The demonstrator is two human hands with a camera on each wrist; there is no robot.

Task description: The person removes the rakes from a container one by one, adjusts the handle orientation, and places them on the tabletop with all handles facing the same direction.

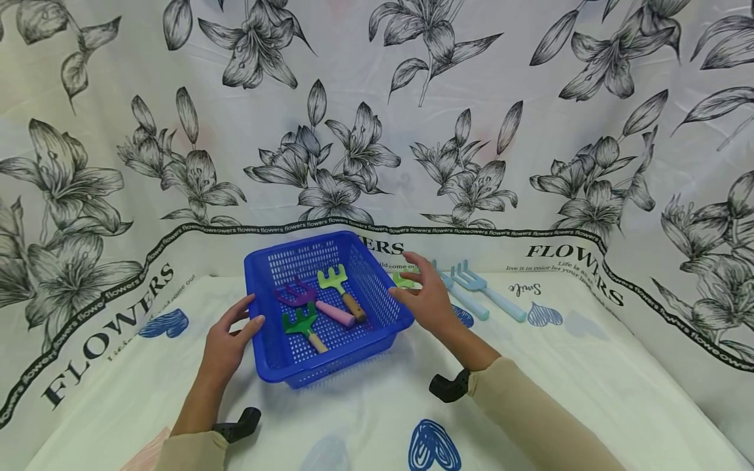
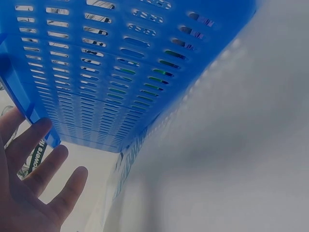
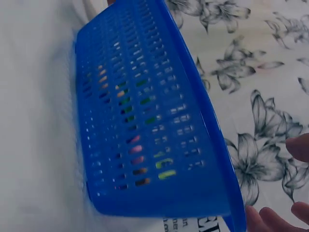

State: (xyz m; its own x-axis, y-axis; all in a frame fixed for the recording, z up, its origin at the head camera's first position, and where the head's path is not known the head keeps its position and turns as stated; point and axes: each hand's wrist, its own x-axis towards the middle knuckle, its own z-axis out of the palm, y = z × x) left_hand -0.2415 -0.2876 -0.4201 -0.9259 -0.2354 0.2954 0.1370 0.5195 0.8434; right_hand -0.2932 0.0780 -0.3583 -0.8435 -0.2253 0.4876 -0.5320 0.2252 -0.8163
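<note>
A blue plastic basket (image 1: 259, 356) with slotted walls stands slightly turned between both hands. Inside lie three small hand forks: a light green one (image 1: 333, 280) with a wooden handle, a purple one (image 1: 298, 294) with a pink handle, and a green one (image 1: 302, 323) with a pale wooden handle. At the basket's left rim, my left hand (image 1: 226, 337) has its fingertips and thumb against the edge; the left wrist view shows those fingers spread and nearly straight. My right hand (image 1: 432, 297) is at the right rim, its fingers extended and the thumb apart from them.
Two light blue hand forks (image 1: 497, 299) lie on the white cloth right of the basket. Another light green piece (image 1: 404, 280) peeks out behind my right hand. A flower-print curtain (image 1: 353, 157) rises behind, and something pink-striped (image 1: 147, 451) is at the lower left.
</note>
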